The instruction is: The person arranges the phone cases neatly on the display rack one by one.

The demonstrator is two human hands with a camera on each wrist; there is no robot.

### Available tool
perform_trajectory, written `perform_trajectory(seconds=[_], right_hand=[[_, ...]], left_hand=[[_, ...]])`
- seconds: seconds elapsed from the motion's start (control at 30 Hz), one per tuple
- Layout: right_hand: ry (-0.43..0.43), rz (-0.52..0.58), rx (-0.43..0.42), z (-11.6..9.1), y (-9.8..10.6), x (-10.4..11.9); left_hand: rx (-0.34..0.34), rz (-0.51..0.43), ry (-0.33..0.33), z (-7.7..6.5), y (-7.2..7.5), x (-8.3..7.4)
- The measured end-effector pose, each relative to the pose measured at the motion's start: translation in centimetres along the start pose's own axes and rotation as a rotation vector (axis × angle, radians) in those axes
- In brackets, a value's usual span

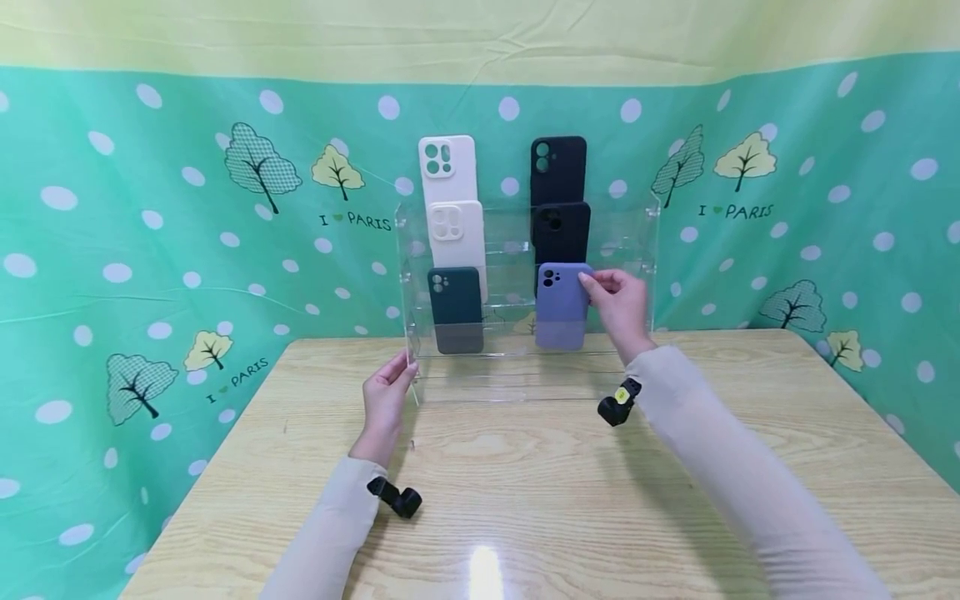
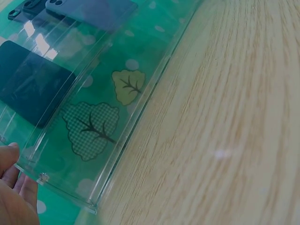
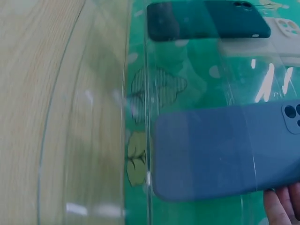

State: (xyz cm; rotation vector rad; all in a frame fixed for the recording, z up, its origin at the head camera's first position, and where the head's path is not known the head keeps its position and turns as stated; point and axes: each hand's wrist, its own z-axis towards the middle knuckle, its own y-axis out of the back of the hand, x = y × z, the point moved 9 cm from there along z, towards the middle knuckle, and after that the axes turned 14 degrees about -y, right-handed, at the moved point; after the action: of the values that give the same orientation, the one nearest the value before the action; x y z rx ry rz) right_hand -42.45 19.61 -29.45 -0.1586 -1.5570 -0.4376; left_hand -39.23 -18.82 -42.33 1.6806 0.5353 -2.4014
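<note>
A clear tiered display rack (image 1: 403, 292) stands upright at the back of the table. My left hand (image 1: 386, 404) holds the lower edge of its left side panel between thumb and fingers. With thumb and fingers, my right hand (image 1: 622, 308) pinches the right edge of a purple phone case (image 1: 561, 308), which stands in the lowest tier on the right. Beside it on the left, a dark green phone case (image 1: 456, 304) stands in the same tier. Two white phone cases (image 1: 465, 229) rise behind the green one. Behind the purple one are two black phone cases (image 1: 562, 171).
The wooden table (image 1: 510, 483) stretches in front of the rack. A green dotted curtain (image 1: 300, 217) with tree prints hangs close behind it. Black wrist cameras (image 1: 405, 502) sit on both sleeves.
</note>
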Motion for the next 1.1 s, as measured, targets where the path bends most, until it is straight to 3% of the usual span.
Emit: perform_trajectory(seconds=[0.2,0.5,0.97,1.1], right_hand=[[0.011,-0.132,-0.005,0.2,0.3,0.5],[0.084,-0.208,0.001,0.4,0.2,1.1],[0.153,-0.243,-0.002,-0.2,1.8,0.3],[0.233,-0.262,0.008,-1.4,2.9,0.1]], left_hand=[[-0.006,-0.013,-0.005,0.0,0.0,0.0],[-0.003,0.011,0.004,0.0,0.2,0.1],[0.024,-0.012,0.050,-0.1,-0.4,0.5],[0.060,0.028,0.059,0.1,-0.5,0.2]])
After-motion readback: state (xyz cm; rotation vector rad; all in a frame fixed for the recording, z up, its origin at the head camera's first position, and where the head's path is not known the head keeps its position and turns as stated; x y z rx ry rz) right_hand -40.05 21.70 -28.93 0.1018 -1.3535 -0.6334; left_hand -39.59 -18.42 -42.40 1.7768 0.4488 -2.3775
